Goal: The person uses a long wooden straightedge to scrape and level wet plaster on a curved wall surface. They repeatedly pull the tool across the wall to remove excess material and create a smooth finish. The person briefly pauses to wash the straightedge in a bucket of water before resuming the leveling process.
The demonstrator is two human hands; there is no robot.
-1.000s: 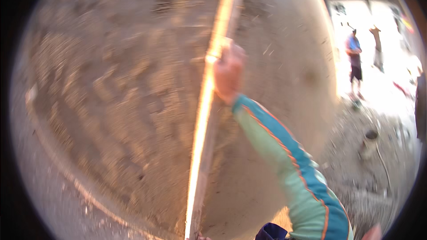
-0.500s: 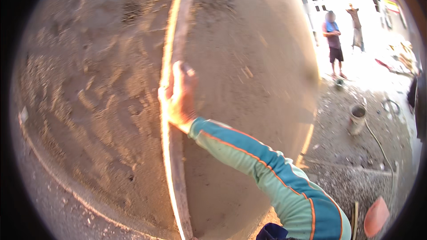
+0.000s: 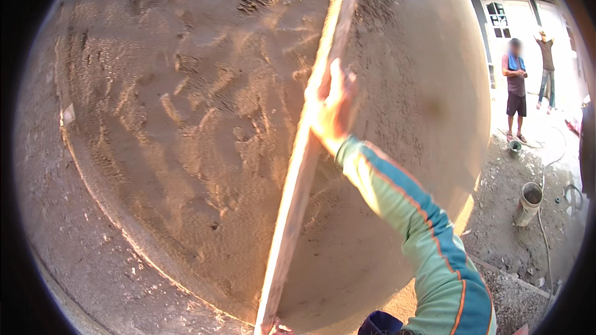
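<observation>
A long, straight wooden board [image 3: 292, 223] lies slantwise against a surface coated in wet grey-brown mortar [image 3: 186, 142], its upper end leaning right. My right hand [image 3: 334, 108] grips the board above its middle, with the arm coming in from the lower right in a green and teal sleeve. At the lower edge, only some fingertips of my left hand [image 3: 282, 329] show, curled at the board's bottom end; the rest is out of sight. Left of the board the mortar is rough and ridged, while much of the right side looks smoother.
A paler rough border [image 3: 105, 211] curves round the mortar's lower left. On the ground to the right stand a tall bucket [image 3: 529, 201] and a small pail [image 3: 514, 147], with a hose [image 3: 546, 242] nearby. Two people [image 3: 516, 87] stand farther back before a bright building [image 3: 503, 9].
The board has gone from nearly upright to a clear slant, its top swung right. My right hand has moved right and up with it. My left fingertips now show, and the view has shifted.
</observation>
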